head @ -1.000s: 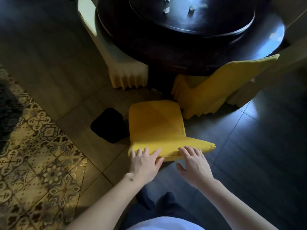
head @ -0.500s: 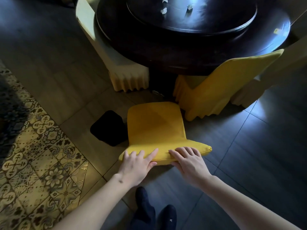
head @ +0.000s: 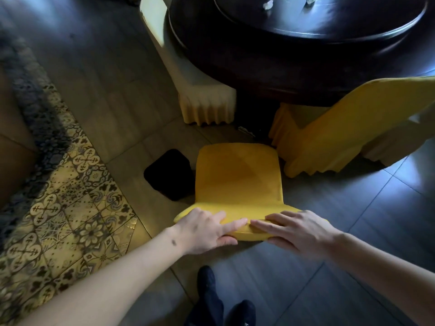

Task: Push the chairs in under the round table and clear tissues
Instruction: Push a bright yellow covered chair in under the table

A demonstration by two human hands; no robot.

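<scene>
A yellow-covered chair (head: 237,182) stands in front of me, its seat facing the dark round table (head: 294,64). My left hand (head: 207,228) grips the top edge of its backrest, thumb underneath. My right hand (head: 296,231) lies on the same edge just to the right, fingers over the top. Small crumpled tissues (head: 268,5) lie on the raised turntable of the table.
A pale covered chair (head: 200,95) is tucked in at the table's left, another yellow chair (head: 348,128) at its right. A black square object (head: 168,174) lies on the floor left of my chair. Patterned tiles (head: 58,208) run along the left. My feet (head: 223,302) are below.
The view has closed in on the table and chair. Both hands stay on the backrest, fingertips now nearly touching, and my left thumb has wrapped under the edge.
</scene>
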